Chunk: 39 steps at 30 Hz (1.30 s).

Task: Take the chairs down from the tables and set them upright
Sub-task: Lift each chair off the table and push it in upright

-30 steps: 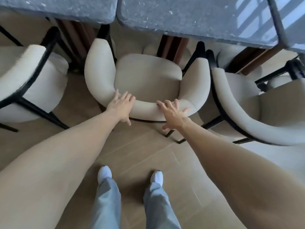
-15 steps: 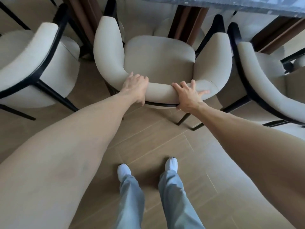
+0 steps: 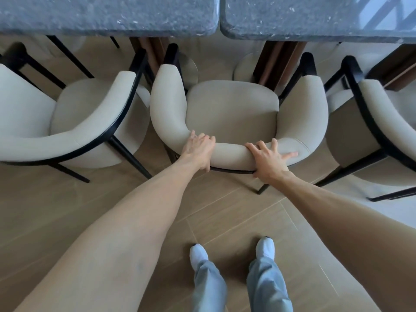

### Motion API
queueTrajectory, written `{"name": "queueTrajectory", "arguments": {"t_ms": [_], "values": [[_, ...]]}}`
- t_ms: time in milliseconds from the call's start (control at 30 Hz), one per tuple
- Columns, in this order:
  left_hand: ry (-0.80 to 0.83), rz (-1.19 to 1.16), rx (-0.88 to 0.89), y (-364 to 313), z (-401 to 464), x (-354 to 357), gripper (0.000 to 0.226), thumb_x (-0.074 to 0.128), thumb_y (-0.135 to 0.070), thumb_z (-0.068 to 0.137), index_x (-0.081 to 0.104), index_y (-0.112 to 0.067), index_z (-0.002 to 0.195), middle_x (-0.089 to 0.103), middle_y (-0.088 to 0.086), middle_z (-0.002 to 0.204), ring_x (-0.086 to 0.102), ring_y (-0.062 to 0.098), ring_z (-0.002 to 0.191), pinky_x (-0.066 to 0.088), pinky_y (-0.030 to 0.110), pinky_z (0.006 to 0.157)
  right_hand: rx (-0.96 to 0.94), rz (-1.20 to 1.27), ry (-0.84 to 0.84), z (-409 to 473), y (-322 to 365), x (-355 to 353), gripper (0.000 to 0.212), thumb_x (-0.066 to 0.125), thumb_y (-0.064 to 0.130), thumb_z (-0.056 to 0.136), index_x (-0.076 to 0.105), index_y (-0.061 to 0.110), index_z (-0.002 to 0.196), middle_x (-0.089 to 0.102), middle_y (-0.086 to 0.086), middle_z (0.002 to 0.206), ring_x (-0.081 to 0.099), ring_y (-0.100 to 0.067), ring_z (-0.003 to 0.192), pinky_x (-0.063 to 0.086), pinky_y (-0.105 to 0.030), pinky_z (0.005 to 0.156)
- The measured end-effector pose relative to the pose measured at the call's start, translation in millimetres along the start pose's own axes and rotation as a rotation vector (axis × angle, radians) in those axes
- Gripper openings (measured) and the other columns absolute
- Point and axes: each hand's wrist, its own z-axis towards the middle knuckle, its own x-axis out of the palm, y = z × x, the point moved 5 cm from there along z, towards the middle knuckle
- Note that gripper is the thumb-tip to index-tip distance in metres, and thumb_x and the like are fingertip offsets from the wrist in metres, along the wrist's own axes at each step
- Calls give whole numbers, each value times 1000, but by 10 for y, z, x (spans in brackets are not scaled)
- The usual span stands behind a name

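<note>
A cream upholstered chair [image 3: 231, 109] with a black frame stands upright on the floor, its seat facing the tables. My left hand [image 3: 199, 149] lies over the left part of its curved backrest, fingers curled on top and thumb under the rim. My right hand [image 3: 269, 157] rests on the right part of the same backrest with fingers spread and the thumb below the black rail. Two grey stone table tops [image 3: 108, 14] [image 3: 315, 16] run along the top of the view, with nothing on them in view.
A matching chair [image 3: 74, 122] stands close on the left and another [image 3: 382, 122] close on the right. Brown table pedestals [image 3: 279, 61] rise behind the middle chair. My feet [image 3: 198, 255] stand on the wood-tile floor below.
Both hands have gone from lying flat on the backrest to wrapping over it. The view rose again, so the table tops are back in sight, and the chair sits nearer the tables.
</note>
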Motion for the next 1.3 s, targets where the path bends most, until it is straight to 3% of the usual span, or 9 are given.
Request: {"name": "queueTrajectory", "arguments": {"t_ms": [167,267,367,467,600,1000,1100,1167,1300], "values": [[11,-15,5,7,-23,46,78,90,-43,67,52,-8,125,65,7,120,54,26,122,30,47,117,-9,-15,37,-48,52,22,88,76,14,83,24,35,151,38,2,146,21,-43,141,29,-90,86],[-3,-56,50,88,-84,65,86,87,-50,67,49,-10,133,61,6,129,52,25,125,28,42,117,-10,-1,63,-57,109,-12,91,81,17,80,25,34,150,37,0,145,22,-42,141,30,-90,85],[50,-380,49,282,-176,17,97,82,-52,74,37,-16,152,46,7,151,39,26,141,24,37,118,-58,56,145,-29,134,-143,93,83,41,78,27,30,151,36,-4,146,27,-37,140,30,-86,93],[-50,-820,-88,480,-260,-226,77,65,-55,90,40,-20,153,41,6,158,36,24,146,27,36,118,-77,350,133,8,148,-474,90,65,63,86,25,24,157,32,-6,157,28,-30,146,29,-68,110],[-171,-1104,-210,516,-441,-576,65,50,-59,97,42,-24,152,46,1,156,42,22,143,32,37,114,-97,630,-74,-27,253,-995,72,48,61,97,35,18,154,39,-8,158,35,-28,146,31,-52,116],[-228,-975,-125,280,-578,-947,68,47,-58,99,34,-22,155,40,2,159,41,25,144,34,41,115,-190,601,-160,-209,243,-1175,75,54,57,96,30,18,156,38,-10,158,37,-28,145,35,-46,114],[-144,-760,-83,202,-470,-765,87,65,-56,89,26,-19,157,40,5,159,40,27,144,35,43,114,-166,454,-67,-123,177,-944,89,65,57,88,24,20,157,34,-8,160,36,-30,144,39,-53,110],[-19,-491,-39,115,-353,-516,106,75,-58,79,19,-14,158,37,7,159,36,27,145,29,48,118,-155,271,65,-117,91,-664,100,73,57,82,19,22,158,33,-5,159,34,-32,142,40,-56,107],[144,-72,2,6,-96,10,118,78,-67,68,21,-13,155,36,4,159,34,24,146,27,56,116,-127,-20,197,-174,-50,-191,112,84,51,74,14,25,157,33,-3,155,26,-39,143,33,-77,102]]}}
